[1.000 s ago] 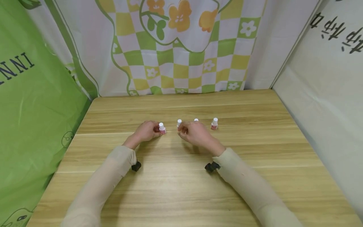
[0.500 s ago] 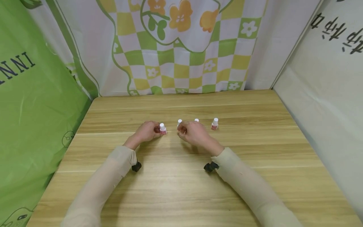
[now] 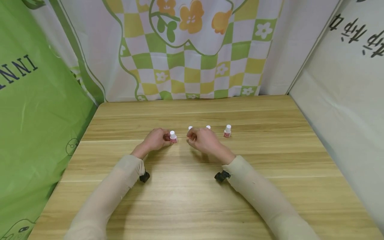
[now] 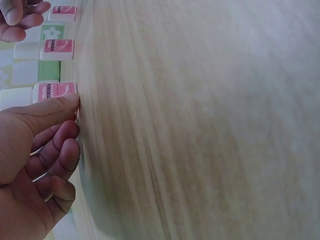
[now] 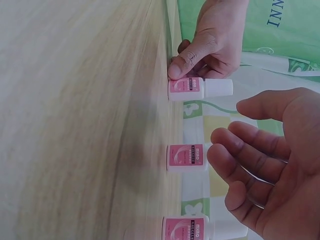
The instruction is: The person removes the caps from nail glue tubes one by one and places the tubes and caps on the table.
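Observation:
Several small white nail glue bottles with pink labels stand upright in a row on the table. My left hand (image 3: 156, 139) pinches the leftmost bottle (image 3: 173, 137) low on its body; in the left wrist view the thumb lies over the lower label (image 4: 47, 91). My right hand (image 3: 205, 140) hovers in front of the second bottle (image 5: 187, 157), fingers loosely bent and holding nothing. From the head, only the caps of the second bottle and the third bottle (image 3: 208, 127) show past that hand. Farthest right stands another bottle (image 3: 227, 131), fully visible.
The wooden table (image 3: 180, 200) stretches in front of the row and to both sides. A checked, flowered curtain (image 3: 192, 76) hangs behind it. Green cloth (image 3: 39, 116) borders the left, a white sheet (image 3: 345, 100) the right. Black wrist cameras (image 3: 222, 176) sit at both cuffs.
The leftmost bottle has shifted slightly rightward and nearer with my left hand. My right hand has drifted a little left, covering more of the second bottle in the head view.

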{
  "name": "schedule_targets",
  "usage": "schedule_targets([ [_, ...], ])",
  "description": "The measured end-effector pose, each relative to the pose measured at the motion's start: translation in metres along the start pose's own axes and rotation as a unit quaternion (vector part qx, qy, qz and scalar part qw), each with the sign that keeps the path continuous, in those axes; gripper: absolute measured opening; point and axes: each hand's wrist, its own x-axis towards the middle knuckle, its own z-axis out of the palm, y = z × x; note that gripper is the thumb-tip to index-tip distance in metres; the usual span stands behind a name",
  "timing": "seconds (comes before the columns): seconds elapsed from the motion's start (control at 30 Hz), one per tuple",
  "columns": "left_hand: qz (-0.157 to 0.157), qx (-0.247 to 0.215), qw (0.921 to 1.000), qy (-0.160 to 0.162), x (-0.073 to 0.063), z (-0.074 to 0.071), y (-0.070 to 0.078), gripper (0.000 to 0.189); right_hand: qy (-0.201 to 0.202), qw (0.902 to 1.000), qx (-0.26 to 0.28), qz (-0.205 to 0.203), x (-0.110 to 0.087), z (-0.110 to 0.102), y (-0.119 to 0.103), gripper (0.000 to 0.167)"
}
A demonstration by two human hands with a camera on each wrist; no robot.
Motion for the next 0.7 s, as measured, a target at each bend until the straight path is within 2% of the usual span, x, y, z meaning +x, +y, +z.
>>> schedule_targets([
  [0.23,0.003,0.012,0.9999,0.006,-0.0018,-0.0005,0.0024,0.021,0.005,1.0,0.003,0.003,0.0017,0.0013,-0.002,0.017],
  [0.53,0.005,-0.013,0.9999,0.002,-0.0012,0.0012,0.004,0.016,0.008,0.9999,0.007,0.006,0.0032,0.0063,-0.0014,0.016],
  [0.7,0.011,-0.001,0.9999,0.007,-0.0012,0.0012,0.0049,0.019,0.011,0.9999,0.006,0.009,0.005,0.0065,-0.0036,0.015],
])
